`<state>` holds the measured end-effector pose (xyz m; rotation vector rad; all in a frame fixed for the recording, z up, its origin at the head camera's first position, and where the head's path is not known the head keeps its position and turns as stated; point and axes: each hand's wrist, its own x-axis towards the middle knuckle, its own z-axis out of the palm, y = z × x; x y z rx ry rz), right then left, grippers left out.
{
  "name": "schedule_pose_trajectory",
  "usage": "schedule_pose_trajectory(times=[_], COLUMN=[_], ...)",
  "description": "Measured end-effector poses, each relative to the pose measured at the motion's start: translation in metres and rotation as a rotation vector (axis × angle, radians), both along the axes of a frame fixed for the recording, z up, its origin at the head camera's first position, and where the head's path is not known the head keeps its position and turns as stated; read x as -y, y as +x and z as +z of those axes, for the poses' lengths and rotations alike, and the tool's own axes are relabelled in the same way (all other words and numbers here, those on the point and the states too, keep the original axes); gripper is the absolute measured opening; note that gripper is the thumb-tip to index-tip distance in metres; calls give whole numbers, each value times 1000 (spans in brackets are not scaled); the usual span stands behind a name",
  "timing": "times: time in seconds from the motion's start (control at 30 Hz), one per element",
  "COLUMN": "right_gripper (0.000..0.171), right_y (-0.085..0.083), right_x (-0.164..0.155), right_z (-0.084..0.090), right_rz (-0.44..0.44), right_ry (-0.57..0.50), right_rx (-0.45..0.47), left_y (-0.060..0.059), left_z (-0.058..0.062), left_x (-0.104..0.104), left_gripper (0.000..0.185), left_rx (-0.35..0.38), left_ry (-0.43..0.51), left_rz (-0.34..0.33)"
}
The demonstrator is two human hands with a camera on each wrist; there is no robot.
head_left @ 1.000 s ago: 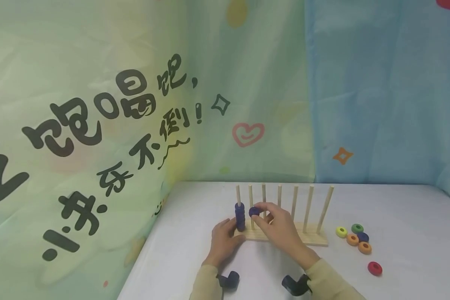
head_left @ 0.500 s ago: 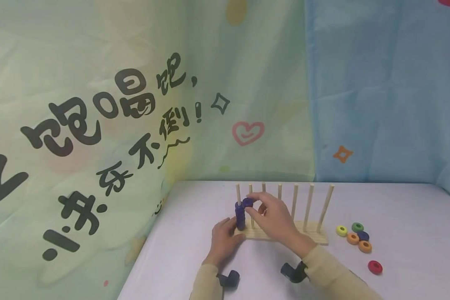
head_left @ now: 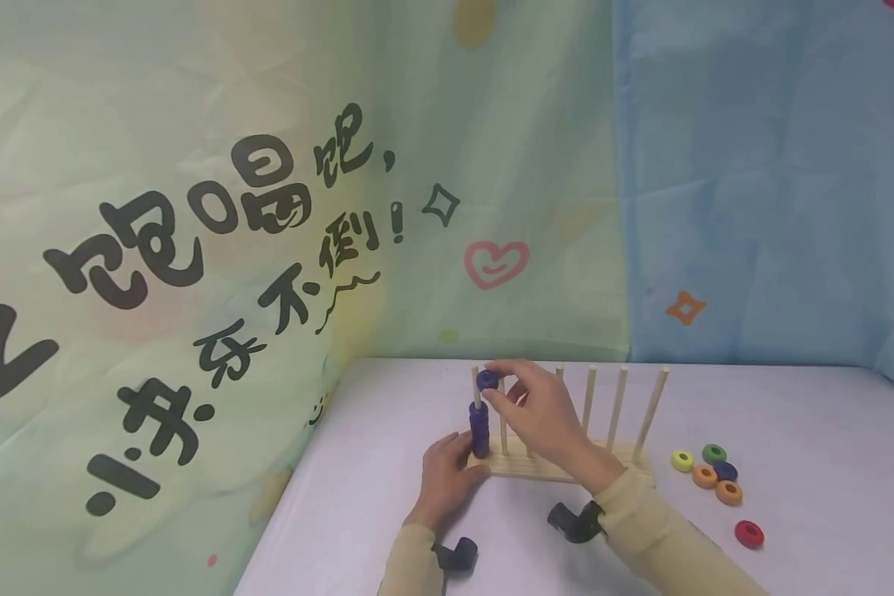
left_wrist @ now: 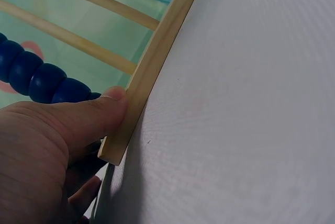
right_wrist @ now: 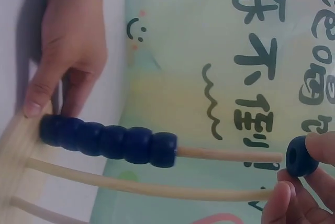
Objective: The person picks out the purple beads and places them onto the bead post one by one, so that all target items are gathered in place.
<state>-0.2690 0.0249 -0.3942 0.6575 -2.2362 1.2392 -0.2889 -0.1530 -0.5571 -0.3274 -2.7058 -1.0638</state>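
Note:
A wooden rack [head_left: 559, 472] with several upright pegs stands on the white table. Its leftmost peg [head_left: 475, 387] carries a stack of dark blue rings [head_left: 480, 429] [right_wrist: 107, 137] [left_wrist: 36, 77]. My right hand [head_left: 540, 414] pinches one more blue ring [head_left: 487, 380] [right_wrist: 302, 156] right at the tip of that peg [right_wrist: 230, 155]; the ring's hole faces the peg end. My left hand [head_left: 447, 480] grips the rack's left end, its thumb [left_wrist: 99, 111] pressed on the base edge [left_wrist: 157, 62].
Loose rings lie on the table right of the rack: yellow [head_left: 681, 460], green [head_left: 713, 453], blue [head_left: 725, 471], two orange [head_left: 729, 492] and a red one [head_left: 748, 534] nearer me. Printed curtains hang behind the table and to the left.
My right hand has lifted the blue ring up and leftward, from mid-height by the second peg to the top of the leftmost peg. The left hand has stayed on the rack.

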Motion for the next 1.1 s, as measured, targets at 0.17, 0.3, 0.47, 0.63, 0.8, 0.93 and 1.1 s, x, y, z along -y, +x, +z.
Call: schedule_pose_trajectory(times=[0.17,0.3,0.47,0.63,0.8,0.93,1.1], right_gripper=[31,31,31,31,29,30,30], right_y=[-1,-3,-8,-10,-12,-15,-19], right_x=[3,5,8,15,20,20,20], right_z=[10,16,17,17,18,17,14], right_rz=[10,4,-27,-68,-93,-112,-102], right_ry=[12,23,19,35,43,54,76], right_rx=[10,22,59,92,92,85,63], left_y=[0,-1,-1,-2,-2,-1,-1], left_z=[1,1,0,-2,-2,-2,-2], left_x=[1,1,1,1,2,1,1], left_gripper=[58,58,57,58,57,57,56], left_rx=[8,20,-13,-24,-22,-5,-1], left_ry=[-4,-6,-6,-5,1,1,-2], left_rz=[9,17,3,-6,-8,-10,-5])
